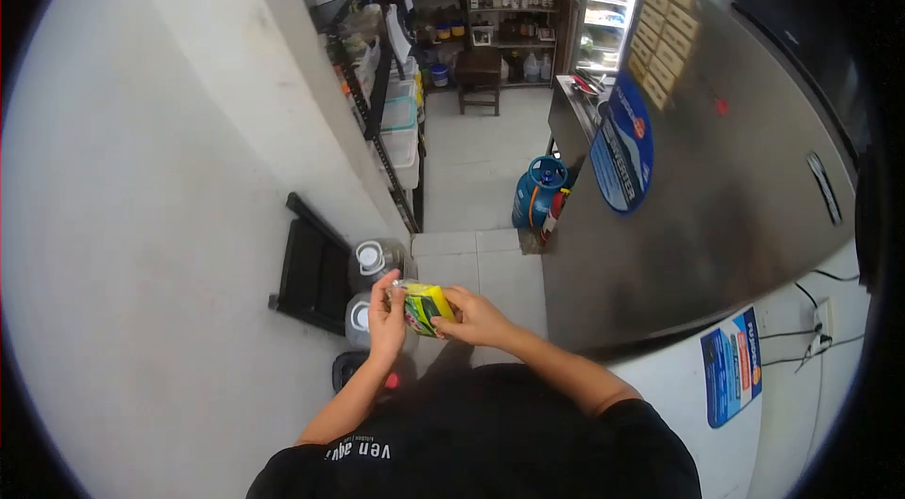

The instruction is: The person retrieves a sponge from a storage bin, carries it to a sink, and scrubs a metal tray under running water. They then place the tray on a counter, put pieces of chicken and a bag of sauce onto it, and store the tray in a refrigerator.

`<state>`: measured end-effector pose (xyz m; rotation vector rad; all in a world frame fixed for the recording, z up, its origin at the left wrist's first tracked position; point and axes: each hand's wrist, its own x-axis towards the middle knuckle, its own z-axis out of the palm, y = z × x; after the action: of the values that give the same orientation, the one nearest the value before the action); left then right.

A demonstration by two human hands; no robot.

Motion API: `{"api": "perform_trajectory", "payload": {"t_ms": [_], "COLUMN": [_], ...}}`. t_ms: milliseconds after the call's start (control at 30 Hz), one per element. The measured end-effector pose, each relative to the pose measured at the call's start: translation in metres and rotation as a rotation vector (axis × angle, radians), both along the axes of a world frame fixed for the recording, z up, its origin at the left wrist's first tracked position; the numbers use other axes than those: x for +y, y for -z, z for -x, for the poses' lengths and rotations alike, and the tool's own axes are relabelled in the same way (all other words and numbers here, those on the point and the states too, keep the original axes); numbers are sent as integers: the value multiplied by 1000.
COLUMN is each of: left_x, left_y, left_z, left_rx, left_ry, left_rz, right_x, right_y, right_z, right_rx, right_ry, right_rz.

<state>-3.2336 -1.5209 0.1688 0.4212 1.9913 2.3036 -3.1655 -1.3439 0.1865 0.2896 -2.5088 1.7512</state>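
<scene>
Between my two hands, in front of my chest, is a small yellow and green packet (pixel 427 309) in what looks like clear plastic wrap; its kind I cannot make out for sure. My left hand (pixel 385 310) pinches the packet's left end, where the wrap is crumpled. Fingers of my right hand (pixel 471 318) close on its right side, thumb in front and the others behind. Just beyond and below my left hand stand large clear jugs with white caps (pixel 370 257).
A steel refrigerator (pixel 603 273) stands close on my right. Ahead on the tiled floor are a blue gas cylinder (pixel 539 193) and a dark stool (pixel 479 75). Loaded shelves (pixel 401 113) line the left of the passage. A folded black step stool (pixel 311 268) leans at the left wall.
</scene>
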Motion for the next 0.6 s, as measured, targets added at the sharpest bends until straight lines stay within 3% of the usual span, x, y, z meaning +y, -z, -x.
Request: {"api": "perform_trajectory", "payload": {"t_ms": [233, 300, 367, 500, 600], "left_x": [118, 158, 203, 293, 351], "left_y": [17, 4, -2, -5, -4], "left_z": [203, 260, 310, 406, 472], "left_rx": [-235, -271, -267, -276, -580], "left_ry": [23, 172, 133, 243, 155], "left_rz": [-133, -73, 80, -91, -281], "right_x": [109, 154, 197, 261, 310], "right_y": [-9, -17, -22, -14, -3], "right_z": [196, 247, 288, 353, 404], "right_rx": [-61, -136, -96, -104, -79], "right_ry": [-42, -49, -45, 138, 232], "right_rz": [118, 101, 34, 209, 245]}}
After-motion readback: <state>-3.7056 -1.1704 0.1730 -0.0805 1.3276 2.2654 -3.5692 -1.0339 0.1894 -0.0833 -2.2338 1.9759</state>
